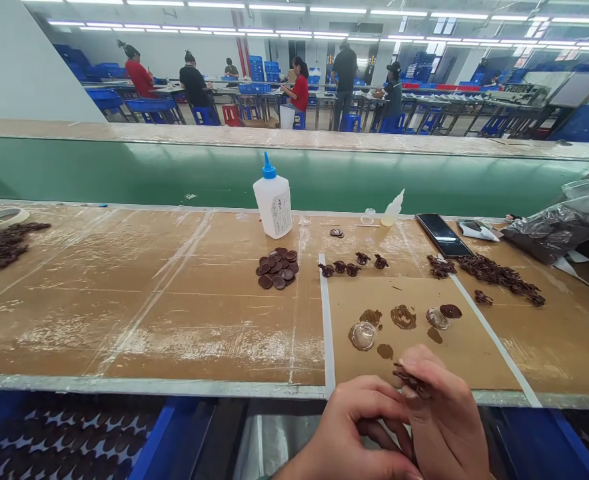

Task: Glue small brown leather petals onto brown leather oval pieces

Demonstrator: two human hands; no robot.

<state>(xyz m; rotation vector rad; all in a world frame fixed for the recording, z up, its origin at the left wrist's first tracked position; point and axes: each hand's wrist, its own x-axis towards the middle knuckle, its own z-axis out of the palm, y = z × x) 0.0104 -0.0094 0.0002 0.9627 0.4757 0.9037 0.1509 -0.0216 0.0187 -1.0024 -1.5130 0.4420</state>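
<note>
My right hand (447,413) pinches a small dark brown openwork piece (408,377) between thumb and fingertips, just over the table's front edge. Against it rests my left hand (367,427), fingers curled in; whatever they hold, if anything, is hidden. Ahead lies a taped brown sheet (424,360) with wet-looking brown smears. On it are a clear round dish (363,336), a second shallow round dish (437,319) and a dark brown disc (450,311) touching that dish. Several similar dark pieces (340,267) sit along the sheet's far edge.
Brown discs (277,269) are piled left of the sheet, near a white blue-capped bottle (274,205). A small dropper bottle (393,210), phone (443,235) and heap of dark pieces (502,277) lie right. Blue trays (164,433) sit below the edge. People work far behind.
</note>
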